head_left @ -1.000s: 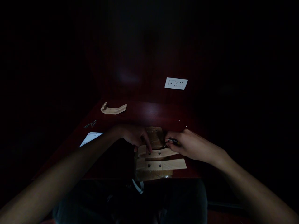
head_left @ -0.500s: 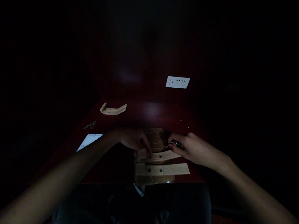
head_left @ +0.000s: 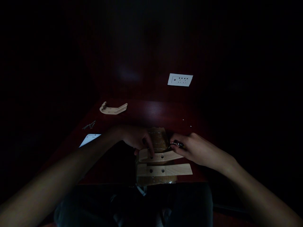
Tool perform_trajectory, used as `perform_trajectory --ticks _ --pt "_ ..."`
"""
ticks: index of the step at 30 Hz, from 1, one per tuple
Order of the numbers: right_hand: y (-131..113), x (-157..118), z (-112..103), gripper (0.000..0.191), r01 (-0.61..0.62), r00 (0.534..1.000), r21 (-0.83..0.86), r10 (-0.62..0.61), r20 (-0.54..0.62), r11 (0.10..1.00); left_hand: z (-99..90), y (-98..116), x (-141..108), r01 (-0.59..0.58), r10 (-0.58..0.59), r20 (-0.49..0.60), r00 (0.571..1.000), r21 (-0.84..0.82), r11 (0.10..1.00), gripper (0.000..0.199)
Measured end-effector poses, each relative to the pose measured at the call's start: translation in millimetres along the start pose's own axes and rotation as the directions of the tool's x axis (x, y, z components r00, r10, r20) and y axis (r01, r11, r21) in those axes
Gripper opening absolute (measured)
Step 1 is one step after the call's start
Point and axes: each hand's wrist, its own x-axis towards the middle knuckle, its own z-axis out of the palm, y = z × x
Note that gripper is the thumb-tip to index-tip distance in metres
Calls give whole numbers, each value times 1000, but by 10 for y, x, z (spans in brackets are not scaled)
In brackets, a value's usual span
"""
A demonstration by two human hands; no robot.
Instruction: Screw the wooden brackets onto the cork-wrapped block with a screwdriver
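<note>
Two pale wooden strips, each with two dark holes, lie side by side across a taped cardboard piece (head_left: 157, 180). My left hand (head_left: 137, 137) grips the left end of the far wooden strip (head_left: 170, 155), one finger pressed down by a hole and the thumb tip at its end. The near wooden strip (head_left: 177, 169) lies untouched in front. Closed around a slim dark tool with a shiny section (head_left: 177, 143), my right hand (head_left: 193, 147) rests at the far strip's right end. Its fingers partly hide the tool, so its exact kind is unclear.
A curved wooden piece (head_left: 113, 110) lies at the back left of the dark red table (head_left: 153, 110). Several thin screws or pins (head_left: 89, 125) and a lit phone (head_left: 90, 138) are at the left. A wall socket (head_left: 180, 80) is behind. Tiny pale bits (head_left: 190, 126) lie at right.
The view has tipped slightly, so everything sits a little higher in the picture. My hands keep nearly the same places on the strip and the tool.
</note>
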Motion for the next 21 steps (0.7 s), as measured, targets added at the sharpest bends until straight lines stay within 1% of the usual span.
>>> perform_trajectory --ticks 7,10,12,16,19,21 --pt "17 6 21 24 -15 1000 23 15 8 1000 -94 110 47 7 -12 62 998 77 997 36" --pt "40 17 -31 24 -30 1000 16 30 6 999 -132 141 95 -4 -4 67 998 111 994 29" --pt "74 25 -83 24 -41 999 3 41 -20 999 -145 145 124 -11 4 51 999 122 992 27" --pt "156 42 -163 26 -49 996 -35 46 -72 998 -154 104 160 -39 34 72 997 69 997 26" --pt "188 68 -173 26 -41 997 -47 39 -61 998 -155 66 170 -56 53 83 995 30 998 25" --pt "186 94 -167 27 -37 998 -43 35 -52 998 -157 56 173 -46 44 82 996 22 999 24"
